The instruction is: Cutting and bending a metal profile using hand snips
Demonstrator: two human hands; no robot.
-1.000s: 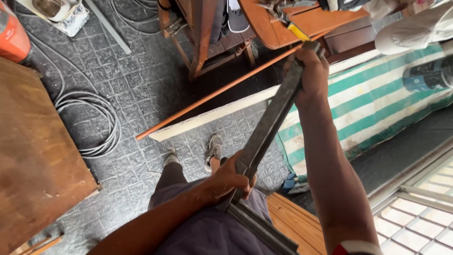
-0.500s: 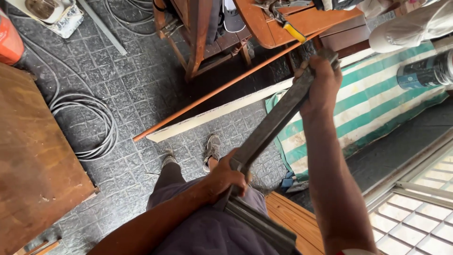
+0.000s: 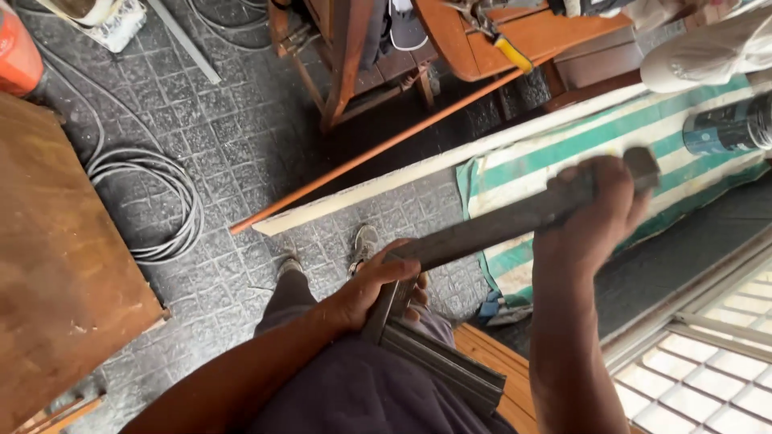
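My left hand grips the near end of a dark metal bar, held against my lap above a ribbed profile. My right hand closes round the bar's far end, blurred. Beyond: striped cloth, pale batten, orange rod, coiled cable, wooden board.

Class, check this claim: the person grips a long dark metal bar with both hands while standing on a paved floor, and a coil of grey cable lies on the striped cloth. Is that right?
Not quite. In the head view the coil of grey cable lies on the paved floor, not on the striped cloth. The rest holds: the left hand and right hand both grip the long dark metal bar.
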